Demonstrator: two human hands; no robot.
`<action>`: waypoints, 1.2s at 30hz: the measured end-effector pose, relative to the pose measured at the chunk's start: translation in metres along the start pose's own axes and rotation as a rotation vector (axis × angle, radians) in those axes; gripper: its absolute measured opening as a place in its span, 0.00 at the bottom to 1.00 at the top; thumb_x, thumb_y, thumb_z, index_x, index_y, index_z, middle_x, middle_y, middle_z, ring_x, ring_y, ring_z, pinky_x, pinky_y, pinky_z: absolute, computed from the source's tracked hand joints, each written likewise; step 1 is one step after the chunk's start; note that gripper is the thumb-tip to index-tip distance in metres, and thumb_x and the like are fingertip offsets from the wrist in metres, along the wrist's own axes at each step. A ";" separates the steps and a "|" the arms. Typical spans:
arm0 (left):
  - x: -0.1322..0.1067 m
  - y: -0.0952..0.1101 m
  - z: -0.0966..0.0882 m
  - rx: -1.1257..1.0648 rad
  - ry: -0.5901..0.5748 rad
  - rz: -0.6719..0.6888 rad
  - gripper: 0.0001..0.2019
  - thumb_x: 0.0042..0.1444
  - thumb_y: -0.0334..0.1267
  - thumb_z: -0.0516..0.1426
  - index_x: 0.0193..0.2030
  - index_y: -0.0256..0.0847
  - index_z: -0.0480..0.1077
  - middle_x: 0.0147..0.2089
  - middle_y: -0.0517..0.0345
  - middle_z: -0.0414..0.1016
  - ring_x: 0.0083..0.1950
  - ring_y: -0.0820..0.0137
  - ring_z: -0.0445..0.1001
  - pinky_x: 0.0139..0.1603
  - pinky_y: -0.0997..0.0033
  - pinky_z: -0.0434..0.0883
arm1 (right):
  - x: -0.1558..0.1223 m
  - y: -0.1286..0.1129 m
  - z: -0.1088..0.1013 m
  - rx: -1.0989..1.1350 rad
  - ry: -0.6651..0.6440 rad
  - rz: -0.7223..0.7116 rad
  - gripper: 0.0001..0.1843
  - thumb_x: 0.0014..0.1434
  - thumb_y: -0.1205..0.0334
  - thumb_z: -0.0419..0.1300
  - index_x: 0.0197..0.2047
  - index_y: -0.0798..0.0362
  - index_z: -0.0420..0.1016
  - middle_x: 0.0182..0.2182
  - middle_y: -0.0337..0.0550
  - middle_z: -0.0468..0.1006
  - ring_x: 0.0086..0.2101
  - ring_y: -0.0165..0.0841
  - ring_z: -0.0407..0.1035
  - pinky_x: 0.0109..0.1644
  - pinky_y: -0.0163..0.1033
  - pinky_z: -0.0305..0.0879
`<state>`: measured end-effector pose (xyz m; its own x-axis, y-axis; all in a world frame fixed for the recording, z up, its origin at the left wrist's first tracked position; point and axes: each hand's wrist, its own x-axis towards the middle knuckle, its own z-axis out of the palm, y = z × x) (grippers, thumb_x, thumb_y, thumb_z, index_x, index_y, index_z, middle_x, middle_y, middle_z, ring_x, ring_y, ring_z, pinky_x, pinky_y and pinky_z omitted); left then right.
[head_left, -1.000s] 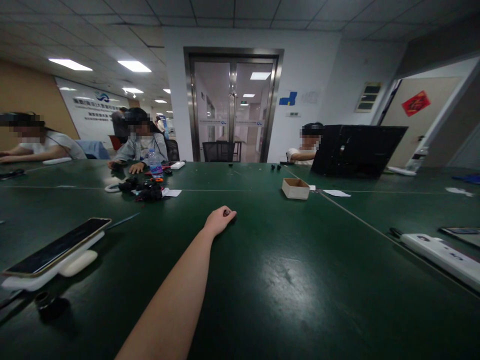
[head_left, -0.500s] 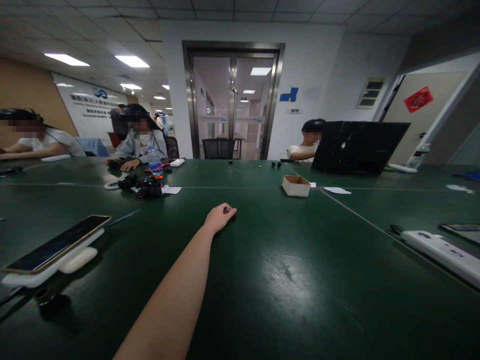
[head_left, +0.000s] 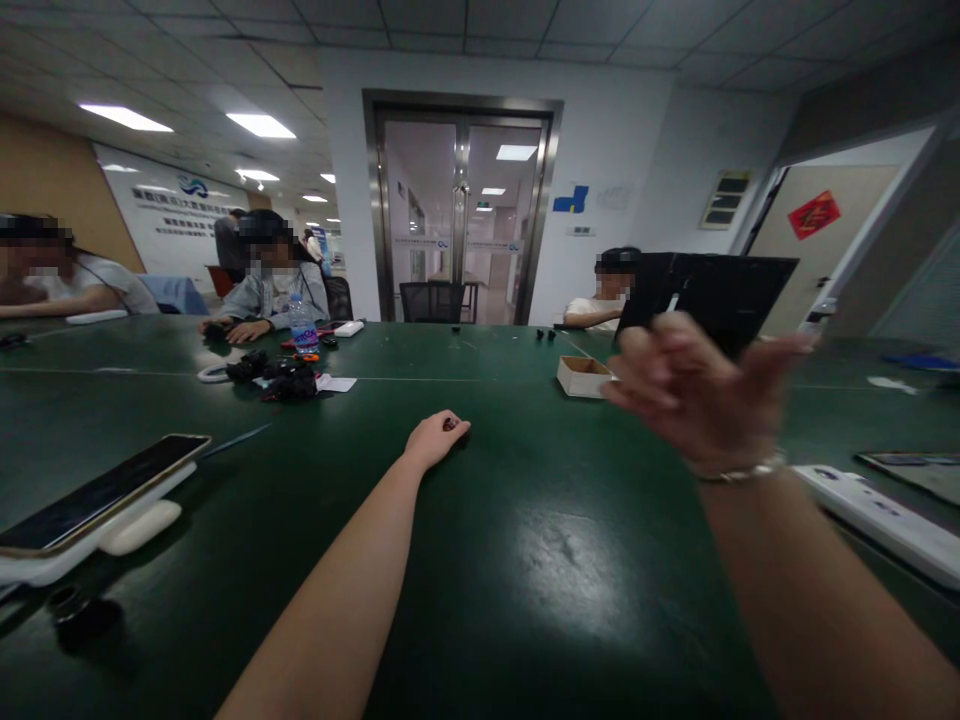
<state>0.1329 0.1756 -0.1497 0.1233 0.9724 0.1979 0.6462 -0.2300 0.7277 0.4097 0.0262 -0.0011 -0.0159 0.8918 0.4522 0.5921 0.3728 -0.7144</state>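
Note:
My left hand [head_left: 433,441] rests on the green table [head_left: 480,560], its fingers curled round a small dark brown object [head_left: 450,425]. Most of that object is hidden by the fingers, so its kind does not show. On the right, my right hand [head_left: 694,390] is raised above the table, blurred, with a bracelet at the wrist. Its thumb stands apart from the partly bent fingers, and nothing shows in it. Just left of its fingertips is a small open box [head_left: 583,384], standing on the table beyond my left hand.
At left lie a phone [head_left: 105,490] on a white block, a white oval thing [head_left: 141,527] and a black cylinder [head_left: 71,612]. A bottle [head_left: 304,325] stands near dark tangled gear [head_left: 289,380]. A power strip [head_left: 885,515] and monitor [head_left: 757,295] are right. Several people sit around.
My right hand has come into view from the lower right, raised over the table. My left hand keeps its place and its hold. The view has shifted slightly.

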 end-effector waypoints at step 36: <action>0.003 0.000 -0.002 -0.575 -0.072 0.108 0.11 0.50 0.37 0.57 0.41 0.36 0.68 0.28 0.58 0.70 0.30 0.74 0.68 0.32 0.74 0.65 | 0.083 0.102 0.209 0.801 -0.396 0.362 0.04 0.56 0.70 0.59 0.37 0.61 0.71 0.19 0.40 0.73 0.19 0.23 0.68 0.23 0.25 0.66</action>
<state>0.1317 0.1787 -0.1473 0.2299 0.9377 0.2605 0.1171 -0.2924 0.9491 0.3004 0.1914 -0.1478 -0.2977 0.9543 0.0248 -0.1092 -0.0082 -0.9940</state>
